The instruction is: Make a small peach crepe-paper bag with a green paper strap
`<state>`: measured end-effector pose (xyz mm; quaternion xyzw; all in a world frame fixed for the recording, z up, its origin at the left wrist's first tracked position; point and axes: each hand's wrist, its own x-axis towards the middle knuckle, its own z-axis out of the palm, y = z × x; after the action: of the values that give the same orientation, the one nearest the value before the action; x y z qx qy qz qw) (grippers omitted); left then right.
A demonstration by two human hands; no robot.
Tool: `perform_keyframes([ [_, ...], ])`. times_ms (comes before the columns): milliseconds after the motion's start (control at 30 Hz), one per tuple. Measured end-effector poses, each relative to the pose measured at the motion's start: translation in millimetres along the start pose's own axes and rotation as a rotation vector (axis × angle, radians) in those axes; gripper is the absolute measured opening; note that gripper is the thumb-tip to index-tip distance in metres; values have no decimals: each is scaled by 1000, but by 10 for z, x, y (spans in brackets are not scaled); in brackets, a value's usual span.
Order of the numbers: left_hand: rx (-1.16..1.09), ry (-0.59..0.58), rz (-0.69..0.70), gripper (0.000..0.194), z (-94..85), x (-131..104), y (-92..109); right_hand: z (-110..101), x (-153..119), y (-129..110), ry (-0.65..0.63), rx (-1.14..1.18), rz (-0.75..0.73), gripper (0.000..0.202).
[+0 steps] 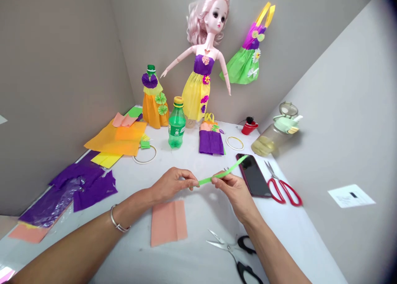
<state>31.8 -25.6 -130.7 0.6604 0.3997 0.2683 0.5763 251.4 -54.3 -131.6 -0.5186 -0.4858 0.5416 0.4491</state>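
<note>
A narrow light green strip (229,170) stretches between my two hands above the white table. My left hand (176,184) pinches its left end between thumb and fingers. Farther along, my right hand (233,192) pinches the strip, and its free end sticks out up and to the right over a dark phone (254,176). A folded salmon-pink sheet (169,224) lies below my left hand. Open scissors with black handles (228,247) lie near my right forearm, which covers part of a handle.
Red-handled scissors (283,188), a tilted jug (269,137) and a red bucket (249,127) are at right. Behind stand a green bottle (177,126) and a doll (203,64). Orange sheets (114,139) and purple sheets (80,180) lie at left; rings lie farther back.
</note>
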Motion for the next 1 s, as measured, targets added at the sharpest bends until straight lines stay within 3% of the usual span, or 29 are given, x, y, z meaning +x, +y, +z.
perform_keyframes([
  [133,-7,-10,-7,22,-2,1,5,-13,7,17,57,0,-13,25],
  [333,1,-24,-23,22,-11,0,-13,-20,12,55,2,-42,24,29],
  [633,31,-74,-45,28,-59,21,-75,-60,25,64,67,-70,-28,30],
  [1000,20,-90,-64,25,-125,5,-5,-90,62,76,142,-30,-56,28],
])
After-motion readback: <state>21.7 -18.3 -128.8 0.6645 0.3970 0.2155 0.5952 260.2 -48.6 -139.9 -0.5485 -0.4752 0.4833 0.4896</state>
